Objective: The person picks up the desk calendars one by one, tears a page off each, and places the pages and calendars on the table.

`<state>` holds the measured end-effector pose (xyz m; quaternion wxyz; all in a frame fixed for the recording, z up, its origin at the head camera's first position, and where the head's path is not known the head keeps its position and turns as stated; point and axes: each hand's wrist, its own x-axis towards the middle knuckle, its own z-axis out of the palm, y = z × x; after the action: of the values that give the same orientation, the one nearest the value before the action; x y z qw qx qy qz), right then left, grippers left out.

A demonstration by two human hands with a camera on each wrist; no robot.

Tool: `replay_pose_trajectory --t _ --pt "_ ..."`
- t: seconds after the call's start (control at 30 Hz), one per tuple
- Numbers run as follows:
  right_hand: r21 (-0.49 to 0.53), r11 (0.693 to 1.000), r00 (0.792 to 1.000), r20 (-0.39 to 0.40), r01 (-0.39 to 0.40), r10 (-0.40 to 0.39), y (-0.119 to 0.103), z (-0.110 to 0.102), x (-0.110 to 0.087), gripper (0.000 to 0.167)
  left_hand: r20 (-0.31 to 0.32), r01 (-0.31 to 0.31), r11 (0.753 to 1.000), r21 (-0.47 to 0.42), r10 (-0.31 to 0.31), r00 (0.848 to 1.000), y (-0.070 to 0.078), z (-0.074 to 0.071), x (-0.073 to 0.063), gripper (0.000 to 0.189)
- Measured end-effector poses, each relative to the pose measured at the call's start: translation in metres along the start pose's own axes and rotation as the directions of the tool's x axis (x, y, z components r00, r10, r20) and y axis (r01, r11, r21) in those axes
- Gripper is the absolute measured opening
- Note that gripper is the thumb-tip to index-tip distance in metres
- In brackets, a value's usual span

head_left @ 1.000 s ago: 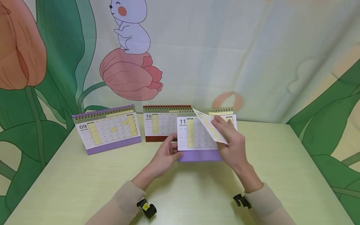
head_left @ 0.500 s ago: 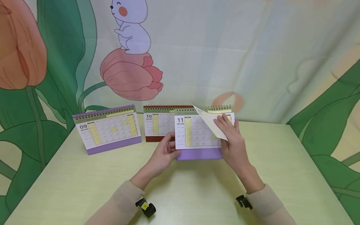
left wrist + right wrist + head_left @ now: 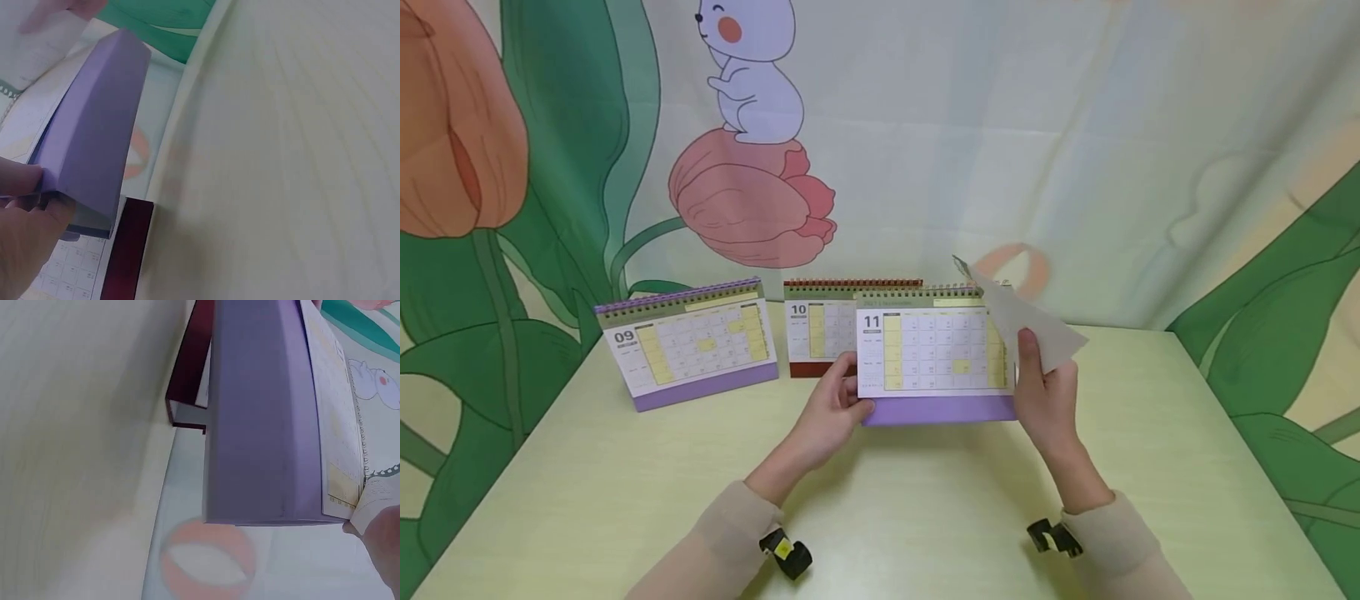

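A purple-based desk calendar [image 3: 925,354] is held above the table, its page 11 facing me. My left hand [image 3: 823,421] grips its lower left corner, thumb on the front of the purple base [image 3: 100,131]. At the right side, my right hand [image 3: 1048,408] pinches a loose-hanging calendar page [image 3: 1033,321] with the thumb on its pale back. That page slants up and right, its upper left corner near the wire rings. In the right wrist view, the page [image 3: 375,497] lifts away beside the fingers; most of the right hand [image 3: 384,547] is cut off by the frame edge.
Behind the held calendar stands a dark-red-based calendar [image 3: 822,333] at page 10, partly covered. Another purple calendar [image 3: 692,346] at page 09 stands left, angled. A printed curtain [image 3: 962,150] hangs behind the pale table [image 3: 700,467].
The right hand has swung the page up and right, baring the right part of page 11; the page's pale back now shows. The held calendar has shifted slightly left.
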<state>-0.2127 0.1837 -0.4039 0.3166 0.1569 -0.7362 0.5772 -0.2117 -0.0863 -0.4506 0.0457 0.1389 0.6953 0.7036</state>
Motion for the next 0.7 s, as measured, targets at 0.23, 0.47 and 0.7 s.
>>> replay_pose_trajectory --t 0.23,0.47,0.7 --pt "0.149 0.965 0.960 -0.146 -0.217 0.238 0.000 -0.003 0.004 0.042 -0.026 0.000 1.000 0.016 0.001 1.000 -0.001 0.001 0.001 0.058" --pt "0.410 0.861 0.869 -0.252 -0.302 0.426 0.004 0.000 0.014 0.041 -0.034 0.003 1.000 0.016 -0.002 0.999 -0.001 0.002 0.000 0.057" --pt "0.614 0.723 0.776 -0.271 -0.317 0.570 0.006 0.000 0.025 0.039 -0.069 0.017 1.000 0.020 -0.015 0.998 0.000 0.002 0.000 0.054"
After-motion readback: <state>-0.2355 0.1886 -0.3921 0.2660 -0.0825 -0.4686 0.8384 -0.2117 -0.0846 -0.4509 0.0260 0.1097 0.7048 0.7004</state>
